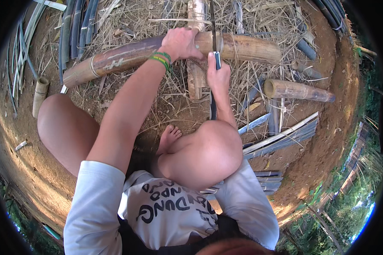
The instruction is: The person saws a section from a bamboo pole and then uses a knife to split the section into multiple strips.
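Daylight falls evenly on the bamboo culm (pixel 127 55), its surface fairly sharp. Warmer, brighter patches glow on the bare soil (pixel 47 174) at lower left; shade pools between the legs (pixel 66 127). Blue-white glare edges dim, soft foliage (pixel 361 187) rightward. Fisheye curvature warps the margins into black.

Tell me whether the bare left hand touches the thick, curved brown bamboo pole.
Touching: the head view shows the left hand clasped over the brown bamboo pole.
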Motion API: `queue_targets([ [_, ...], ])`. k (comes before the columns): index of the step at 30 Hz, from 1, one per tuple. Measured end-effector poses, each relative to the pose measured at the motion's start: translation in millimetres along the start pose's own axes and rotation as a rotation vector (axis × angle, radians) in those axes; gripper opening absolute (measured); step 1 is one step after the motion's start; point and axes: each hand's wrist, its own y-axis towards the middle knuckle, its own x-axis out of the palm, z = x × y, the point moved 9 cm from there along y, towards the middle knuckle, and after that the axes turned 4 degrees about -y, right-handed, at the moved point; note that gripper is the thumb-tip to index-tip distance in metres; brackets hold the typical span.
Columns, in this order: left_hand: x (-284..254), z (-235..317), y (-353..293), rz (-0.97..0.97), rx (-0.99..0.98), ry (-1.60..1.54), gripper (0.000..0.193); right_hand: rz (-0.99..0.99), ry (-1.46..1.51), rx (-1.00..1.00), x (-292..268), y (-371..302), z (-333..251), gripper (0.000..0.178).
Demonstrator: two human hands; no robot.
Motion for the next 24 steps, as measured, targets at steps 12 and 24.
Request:
queue_targets([
  [12, 0.7, -6.3, 4.6, 0.016, 0.041, -0.018, 0.098, 0.068, 0.063, -0.014, 7.0, 9.5, 2.5, 0.057],
  [24, -11.0, 1.3, 4.4, 0.028, 0.039, -0.029, 0.099, -0.051, -0.042, 0.081, 1.7, -9.1, 20.1, 0.057],
])
